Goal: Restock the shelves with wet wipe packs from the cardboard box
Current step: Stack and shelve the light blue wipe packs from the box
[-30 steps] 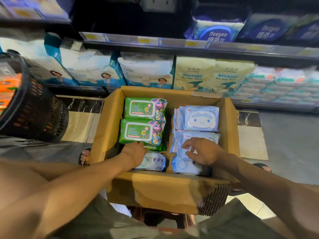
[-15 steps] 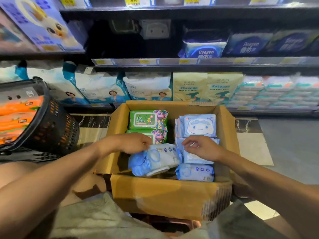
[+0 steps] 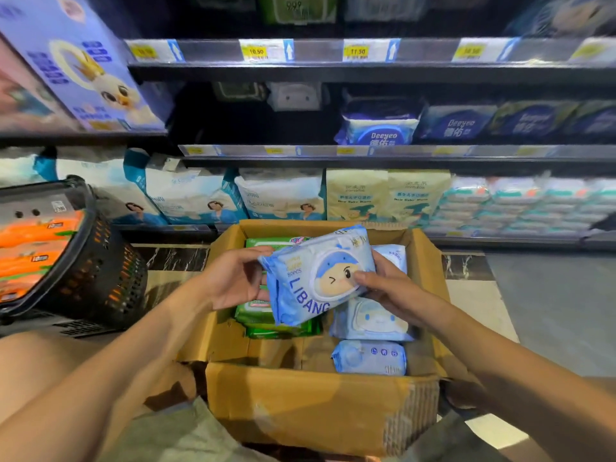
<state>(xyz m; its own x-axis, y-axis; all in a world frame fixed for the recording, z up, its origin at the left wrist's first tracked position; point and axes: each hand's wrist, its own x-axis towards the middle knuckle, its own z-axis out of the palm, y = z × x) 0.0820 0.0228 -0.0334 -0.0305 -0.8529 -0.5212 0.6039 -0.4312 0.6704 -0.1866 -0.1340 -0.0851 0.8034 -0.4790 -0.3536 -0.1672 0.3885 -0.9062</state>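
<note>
Held pack: a pale blue wet wipe pack marked LIBANG is hanging just above the cardboard box, over its middle. It is tilting, with its cartoon-face lid facing the camera.
Left hand: the left hand is gripping the pack's left end. The thumb is lying on the upper corner and the fingers are curling in against the lower edge.
Right hand: the right hand is pinching the pack's right end, the thumb pressing on the front beside the cartoon face. The other fingers are reaching behind the pack, where I cannot tell how they are lying.
Cardboard box: it is standing open between the two forearms, its flaps folding outward.
Green packs: the green packs are lying stacked in the box's left half, partly hidden under the held pack.
Blue packs: the blue packs are filling the box's right half — one is lying against the near wall, one with a face lid just behind it, and another is showing a corner past the right hand.
Basket: a black basket is sitting left of the box and carrying orange packs.
Shelves: the shelves are rising behind the box. White-and-blue bags and cream bags are standing on the level straight behind it, with dark blue Deeyeo packs one level higher.
Price tags: yellow price tags are running along the shelf edges above the box.
</note>
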